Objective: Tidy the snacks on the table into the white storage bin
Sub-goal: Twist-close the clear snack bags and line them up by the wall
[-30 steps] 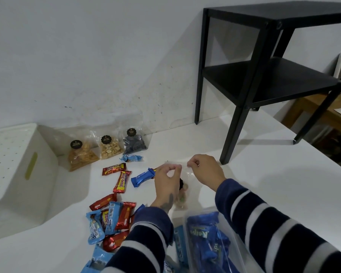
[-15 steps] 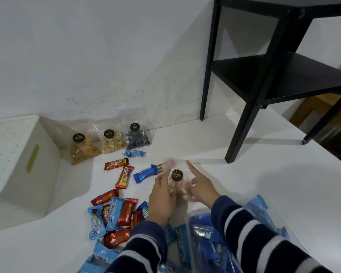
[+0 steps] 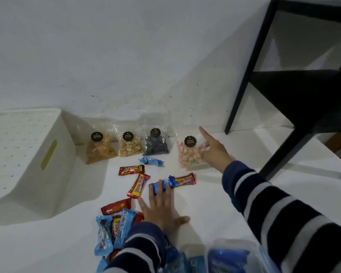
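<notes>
The white storage bin (image 3: 28,174) stands at the left with a yellowish handle slot. Three clear snack bags lean against the wall: crackers (image 3: 99,149), peanuts (image 3: 129,145) and dark coils (image 3: 156,146). My right hand (image 3: 215,152) grips the right edge of a fourth clear bag of pink snacks (image 3: 188,155), held just right of that row, index finger stretched out. My left hand (image 3: 161,209) lies flat on the table, fingertips on a blue wrapped bar (image 3: 162,184). Red bars (image 3: 131,170) and a pile of red and blue wrappers (image 3: 114,227) lie in front of the bin.
A black side table (image 3: 237,95) stands on the white tabletop at the right, one leg close behind my right hand. A clear pack of blue packets (image 3: 226,259) lies at the bottom edge beneath my arms. The wall runs right behind the bags.
My right hand has carried the pink snack bag from the table's middle out to the row by the wall. My left hand let go of it and dropped flat onto the blue bar.
</notes>
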Motion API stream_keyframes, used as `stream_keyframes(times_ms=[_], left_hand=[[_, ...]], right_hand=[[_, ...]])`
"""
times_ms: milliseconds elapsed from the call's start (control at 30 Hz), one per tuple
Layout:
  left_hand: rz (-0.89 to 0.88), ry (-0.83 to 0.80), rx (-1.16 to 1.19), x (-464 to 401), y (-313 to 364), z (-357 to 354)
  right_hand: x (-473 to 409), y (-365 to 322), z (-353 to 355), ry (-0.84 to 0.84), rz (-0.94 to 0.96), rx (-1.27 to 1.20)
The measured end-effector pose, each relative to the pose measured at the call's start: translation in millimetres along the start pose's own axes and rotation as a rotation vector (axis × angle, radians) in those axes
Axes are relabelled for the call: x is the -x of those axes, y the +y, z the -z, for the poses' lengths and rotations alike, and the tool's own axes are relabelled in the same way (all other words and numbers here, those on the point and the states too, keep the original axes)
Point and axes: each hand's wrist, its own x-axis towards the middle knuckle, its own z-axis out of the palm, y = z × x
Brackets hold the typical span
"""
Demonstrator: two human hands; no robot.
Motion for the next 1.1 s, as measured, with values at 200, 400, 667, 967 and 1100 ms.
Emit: stream_keyframes(times_ms=[200, 400, 667, 967, 1100], left_hand=[[-0.046, -0.056, 0.010, -6, -5, 1], [-0.048, -0.059, 0.034, -10, -6, -1], [-0.052, -0.013, 0.078, -6, -7, -2], [-0.029, 0.129, 0.116, 20, -5, 12], [-0.064, 0.232, 0.078, 53, -6, 34]], right_hand=[[-75, -10, -29, 0.010, 0.020, 0.006], [-98, 4, -62, 0.050, 0.028, -0.023], [-73, -2, -48, -0.010, -0.023, 0.136], [62, 6, -35, -0.255, -0.051, 0.508], [120, -2, -27, -0.249, -0.055, 0.601]])
